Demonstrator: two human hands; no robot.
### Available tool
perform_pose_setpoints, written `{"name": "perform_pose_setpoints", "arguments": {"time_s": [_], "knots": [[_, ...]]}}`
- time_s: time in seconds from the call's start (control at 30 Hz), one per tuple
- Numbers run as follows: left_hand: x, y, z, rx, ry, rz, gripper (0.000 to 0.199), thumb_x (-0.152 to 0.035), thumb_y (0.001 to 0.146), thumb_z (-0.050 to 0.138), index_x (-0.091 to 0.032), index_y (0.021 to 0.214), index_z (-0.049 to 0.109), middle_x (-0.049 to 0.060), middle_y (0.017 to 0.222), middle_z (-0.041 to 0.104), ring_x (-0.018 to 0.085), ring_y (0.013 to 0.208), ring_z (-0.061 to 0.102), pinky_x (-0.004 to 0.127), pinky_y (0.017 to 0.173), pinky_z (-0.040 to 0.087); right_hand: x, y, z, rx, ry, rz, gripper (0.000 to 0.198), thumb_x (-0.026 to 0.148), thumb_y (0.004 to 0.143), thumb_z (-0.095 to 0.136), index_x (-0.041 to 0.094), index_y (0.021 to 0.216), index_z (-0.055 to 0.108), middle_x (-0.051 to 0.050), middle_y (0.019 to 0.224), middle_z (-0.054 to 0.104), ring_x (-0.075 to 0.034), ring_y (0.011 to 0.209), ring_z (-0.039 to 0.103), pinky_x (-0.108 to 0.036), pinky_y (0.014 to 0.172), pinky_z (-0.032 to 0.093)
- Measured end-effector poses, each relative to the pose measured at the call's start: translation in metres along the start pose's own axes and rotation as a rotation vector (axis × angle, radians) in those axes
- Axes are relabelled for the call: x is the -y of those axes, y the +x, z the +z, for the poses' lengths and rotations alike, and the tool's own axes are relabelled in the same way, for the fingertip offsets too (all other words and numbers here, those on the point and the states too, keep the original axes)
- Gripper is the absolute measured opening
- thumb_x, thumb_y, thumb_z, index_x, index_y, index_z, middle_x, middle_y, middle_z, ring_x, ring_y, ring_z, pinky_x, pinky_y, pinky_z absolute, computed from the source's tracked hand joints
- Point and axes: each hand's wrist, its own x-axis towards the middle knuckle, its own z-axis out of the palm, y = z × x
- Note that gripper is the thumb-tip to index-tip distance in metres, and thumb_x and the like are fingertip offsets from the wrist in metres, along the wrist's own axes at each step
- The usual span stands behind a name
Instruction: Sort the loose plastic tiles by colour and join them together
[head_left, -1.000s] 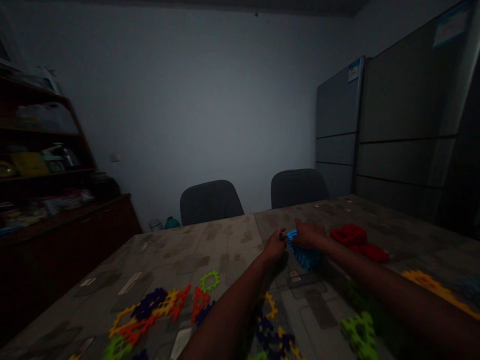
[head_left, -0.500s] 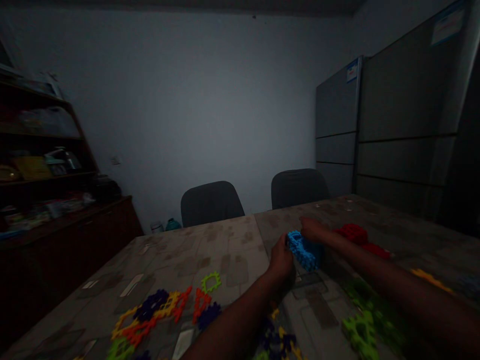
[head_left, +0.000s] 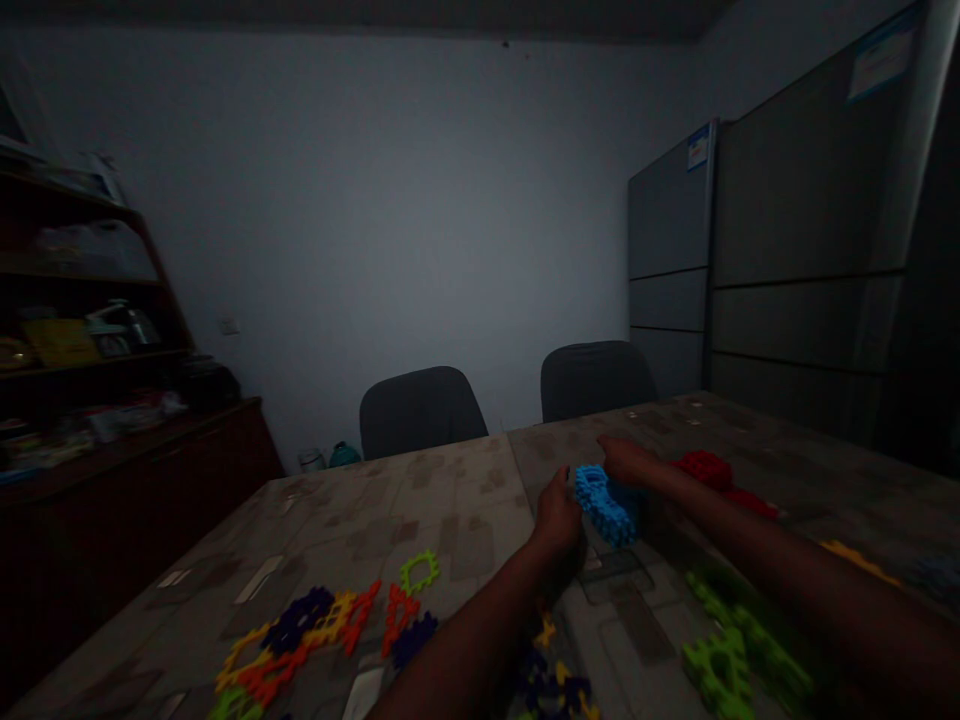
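A stack of blue interlocking toy pieces (head_left: 609, 510), notched along its edges, stands on the table between my hands. My left hand (head_left: 556, 515) is closed at its left side, one finger or thumb pointing up beside the stack's far end; the other fingertips are hidden. My right hand (head_left: 628, 462) is closed over the stack's far right side and covers part of it. Dim light makes the exact contact hard to see. Red toy pieces (head_left: 705, 468) lie in a heap just beyond my right wrist.
Green pieces (head_left: 720, 665) lie near my right forearm, a yellow piece (head_left: 861, 562) beyond it. Left of my left forearm are purple pieces (head_left: 300, 620), orange pieces (head_left: 364, 615) and a lime square frame (head_left: 419, 572). Two chairs (head_left: 420, 410) stand behind the patterned table (head_left: 450, 500).
My left hand's upper finger has shifted slightly left, leaving a small gap at the blue stack's far end. My right hand stays at the stack. The view has tilted slightly.
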Motion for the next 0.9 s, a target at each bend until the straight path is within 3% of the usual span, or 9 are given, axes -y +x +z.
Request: {"name": "perform_pose_setpoints", "arguments": {"time_s": [0.13, 0.23, 0.33, 0.63, 0.9], "knots": [[0.000, -0.003, 0.001, 0.022, -0.019, 0.013, 0.027, -0.020, 0.096, 0.068, -0.018, 0.123, 0.067, 0.010, 0.134, 0.067, 0.027, 0.126, 0.061, 0.054, 0.113, 0.042, -0.001, 0.000, 0.002, 0.044, -0.020, 0.030, 0.034, 0.037, 0.099, 0.065, 0.020, 0.128, 0.062, -0.009, 0.130, 0.064, -0.024, 0.109, 0.066, -0.045, 0.091, 0.057], [-0.004, -0.010, 0.003, 0.041, -0.058, 0.039, 0.032, -0.002, 0.090, 0.061, -0.016, 0.118, 0.070, 0.010, 0.124, 0.074, 0.025, 0.119, 0.066, 0.044, 0.112, 0.044, -0.002, 0.000, 0.002, 0.058, -0.024, 0.024, 0.036, 0.037, 0.099, 0.065, 0.020, 0.130, 0.061, -0.009, 0.131, 0.063, -0.025, 0.110, 0.066, -0.047, 0.092, 0.057], [-0.005, -0.015, 0.003, 0.032, -0.099, 0.049, 0.041, 0.003, 0.083, 0.056, -0.017, 0.115, 0.072, 0.009, 0.120, 0.077, 0.025, 0.119, 0.066, 0.037, 0.111, 0.044, -0.002, 0.002, 0.002, 0.064, -0.022, 0.015, 0.035, 0.037, 0.099, 0.065, 0.021, 0.130, 0.062, -0.009, 0.132, 0.063, -0.024, 0.110, 0.065, -0.047, 0.092, 0.057], [0.000, -0.012, 0.010, 0.026, -0.163, -0.008, 0.056, 0.009, 0.069, 0.053, -0.017, 0.116, 0.072, 0.010, 0.116, 0.078, 0.027, 0.115, 0.070, 0.039, 0.107, 0.049, -0.002, 0.003, 0.001, 0.069, -0.001, -0.026, 0.035, 0.037, 0.099, 0.065, 0.021, 0.129, 0.062, -0.009, 0.132, 0.063, -0.024, 0.110, 0.066, -0.046, 0.092, 0.057], [-0.009, -0.009, 0.006, -0.019, -0.132, -0.063, 0.051, 0.009, 0.084, 0.049, -0.015, 0.125, 0.068, 0.015, 0.142, 0.063, 0.027, 0.133, 0.058, 0.040, 0.116, 0.040, -0.008, 0.007, 0.002, 0.074, -0.017, -0.020, 0.036, 0.037, 0.099, 0.065, 0.020, 0.130, 0.061, -0.009, 0.132, 0.063, -0.025, 0.111, 0.065, -0.047, 0.092, 0.057]]}}
